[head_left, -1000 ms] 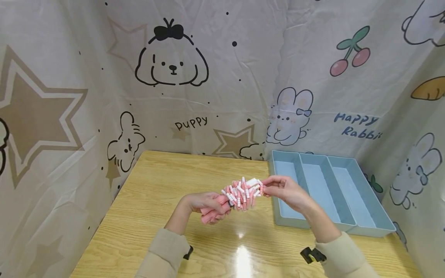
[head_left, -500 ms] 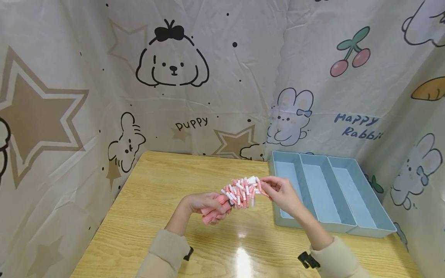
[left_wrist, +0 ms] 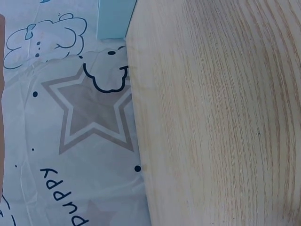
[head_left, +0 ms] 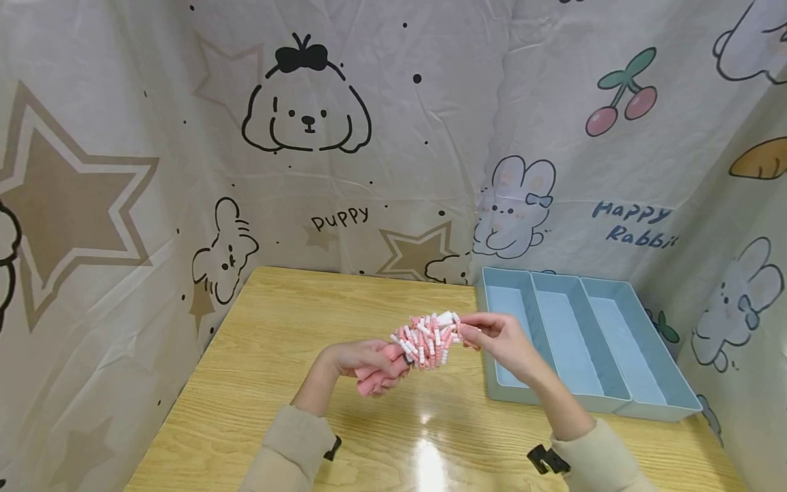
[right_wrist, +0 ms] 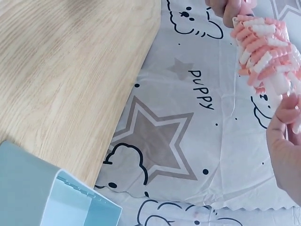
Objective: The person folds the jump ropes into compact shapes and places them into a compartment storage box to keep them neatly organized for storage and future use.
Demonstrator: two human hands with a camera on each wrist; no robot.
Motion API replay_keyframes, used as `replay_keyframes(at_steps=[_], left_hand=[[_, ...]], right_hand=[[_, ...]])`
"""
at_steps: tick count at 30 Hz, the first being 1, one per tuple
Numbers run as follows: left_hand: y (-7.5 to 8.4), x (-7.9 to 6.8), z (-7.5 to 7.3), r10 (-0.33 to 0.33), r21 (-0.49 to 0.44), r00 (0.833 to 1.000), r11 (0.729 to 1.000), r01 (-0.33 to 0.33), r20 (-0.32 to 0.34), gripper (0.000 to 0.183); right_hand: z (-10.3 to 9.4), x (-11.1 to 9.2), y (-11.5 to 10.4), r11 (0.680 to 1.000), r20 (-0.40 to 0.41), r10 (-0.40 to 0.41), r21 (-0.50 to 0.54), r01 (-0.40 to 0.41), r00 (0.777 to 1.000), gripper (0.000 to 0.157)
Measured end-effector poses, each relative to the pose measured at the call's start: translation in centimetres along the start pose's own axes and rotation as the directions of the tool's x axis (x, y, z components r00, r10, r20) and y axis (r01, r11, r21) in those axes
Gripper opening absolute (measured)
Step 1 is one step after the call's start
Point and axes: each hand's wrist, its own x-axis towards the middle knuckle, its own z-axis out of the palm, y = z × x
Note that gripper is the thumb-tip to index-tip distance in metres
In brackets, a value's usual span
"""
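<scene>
A bundle of short, ridged pink and white strands (head_left: 424,342) is held up over the table between my two hands. Its lower end is a thick, smooth pink part (head_left: 374,380), with a dark band where the strands begin. My left hand (head_left: 359,357) grips this pink part. At the opposite end, beside a white tip, the thumb and fingers of my right hand (head_left: 501,340) pinch some strands. The right wrist view shows the bundle (right_wrist: 263,49) from the side, right hand (right_wrist: 288,150) at its tip, left hand (right_wrist: 225,8) at its base. The left wrist view misses the bundle.
A pale blue tray (head_left: 581,396) with three long compartments stands at the right of the wooden table (head_left: 277,307). Cartoon-printed cloth (head_left: 393,137) hangs behind the table and on both sides. Dark clips (head_left: 547,460) sit by the sleeve cuffs.
My right hand has shifted slightly, its forearm swinging left, and the pinched strands at the tip lie differently. My left hand keeps its grip and place.
</scene>
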Motion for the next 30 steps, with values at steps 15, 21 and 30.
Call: replay_keyframes(at_steps=[15, 21, 30], left_hand=[[0.2, 0.3, 0.4, -0.042, 0.018, 0.998, 0.999, 0.041, 0.05, 0.009], [0.2, 0.4, 0.4, -0.035, 0.026, 0.999, 0.999, 0.034, 0.041, 0.01], [0.5, 0.0, 0.7, -0.011, -0.007, 1.0, 1.0, 0.011, 0.01, 0.009]], right_hand=[[2.1, -0.2, -2.2, 0.989, -0.058, -0.146, -0.027, 0.145, 0.988, 0.017], [2.9, -0.2, -3.4, 0.999, -0.156, -0.033, -0.009, 0.032, 0.987, 0.024], [1.4, 0.3, -0.1, 0.985, -0.123, -0.17, -0.026, 0.168, 0.978, 0.011]])
